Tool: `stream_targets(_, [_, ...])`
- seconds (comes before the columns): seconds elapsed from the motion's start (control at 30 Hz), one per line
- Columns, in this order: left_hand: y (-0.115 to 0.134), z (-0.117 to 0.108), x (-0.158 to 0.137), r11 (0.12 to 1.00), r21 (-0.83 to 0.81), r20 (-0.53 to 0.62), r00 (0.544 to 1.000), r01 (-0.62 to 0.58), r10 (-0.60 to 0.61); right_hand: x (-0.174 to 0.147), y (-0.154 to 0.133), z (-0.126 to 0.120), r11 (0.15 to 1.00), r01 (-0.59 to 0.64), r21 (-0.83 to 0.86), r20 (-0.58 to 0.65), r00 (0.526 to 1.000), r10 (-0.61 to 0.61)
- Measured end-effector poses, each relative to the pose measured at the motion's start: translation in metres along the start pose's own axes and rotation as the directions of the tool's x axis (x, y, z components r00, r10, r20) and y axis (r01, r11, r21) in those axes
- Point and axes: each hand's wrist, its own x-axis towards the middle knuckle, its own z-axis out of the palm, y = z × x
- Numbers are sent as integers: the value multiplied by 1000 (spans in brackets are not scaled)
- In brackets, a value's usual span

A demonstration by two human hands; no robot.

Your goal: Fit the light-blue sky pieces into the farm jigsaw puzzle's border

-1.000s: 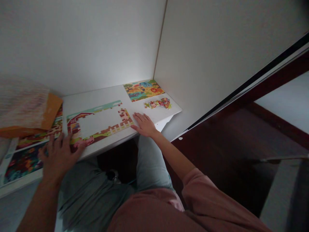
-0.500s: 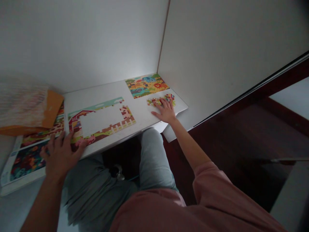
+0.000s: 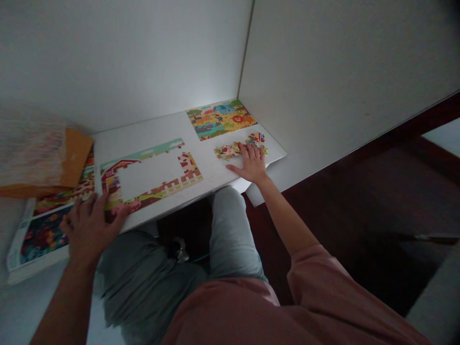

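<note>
A farm jigsaw puzzle (image 3: 158, 190) lies on the white desk with its border joined and its middle bare. My left hand (image 3: 89, 225) rests at the puzzle's lower left corner, fingers spread, partly over the printed sheet beside it. To the right, a pile of loose puzzle pieces (image 3: 227, 151) lies on the desk. My right hand (image 3: 253, 164) is laid over the near side of that pile, its fingers stretched out and thumb apart. Some pieces are hidden under its fingers. Behind the pile is a finished-looking animal picture (image 3: 221, 118) with a lion and an elephant.
An orange envelope with clear plastic wrap (image 3: 77, 160) sits at the left on printed picture sheets (image 3: 45, 235). White walls close off the desk (image 3: 143, 130) at the back and right. My knees are under its front edge.
My right hand has slid slightly over the pile, and more pieces show around its fingers. My left hand stays in place. The camera view has shifted a little.
</note>
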Motion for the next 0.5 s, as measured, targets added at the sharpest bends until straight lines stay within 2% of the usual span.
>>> stream_targets(0.17, [2, -5, 1, 995, 94, 98, 994, 38, -47, 13, 2, 5, 997, -67, -42, 12, 998, 67])
stream_targets(0.33, [4, -8, 1, 996, 83, 101, 995, 13, -21, 24, 9, 1, 995, -100, -7, -33, 994, 100])
stream_targets(0.5, [5, -8, 1, 997, 79, 94, 996, 3, -11, 37, 20, -6, 988, -148, 32, -10, 989, 149])
